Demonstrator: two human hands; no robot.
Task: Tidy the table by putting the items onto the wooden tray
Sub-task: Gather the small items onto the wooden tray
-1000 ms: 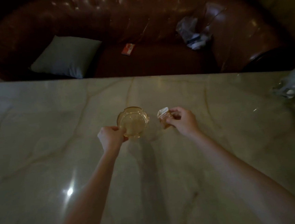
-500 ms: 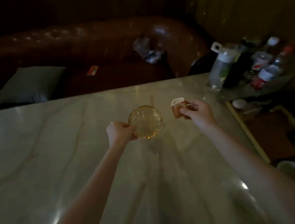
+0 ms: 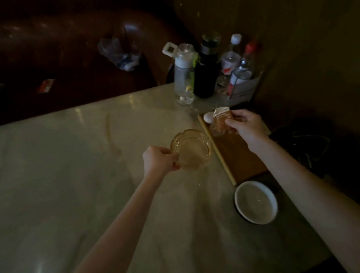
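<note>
My left hand (image 3: 158, 160) grips the near-left rim of an amber glass ashtray (image 3: 192, 149), held just left of the wooden tray (image 3: 237, 155). My right hand (image 3: 244, 125) pinches a small orange packet with a white top (image 3: 221, 120) above the far end of the tray. A small white round thing (image 3: 208, 117) lies at the tray's far corner, partly hidden by the packet.
A white bowl (image 3: 255, 201) stands on the marble table (image 3: 69, 178) just near of the tray. Several bottles (image 3: 210, 68) crowd the far right corner. A dark leather sofa (image 3: 58, 49) with a plastic bag lies beyond. Dark cables lie right of the tray.
Both hands have carried their items to the right across the table. The packet now hangs over the tray, and the ashtray is beside the tray's left edge. The view has swung right.
</note>
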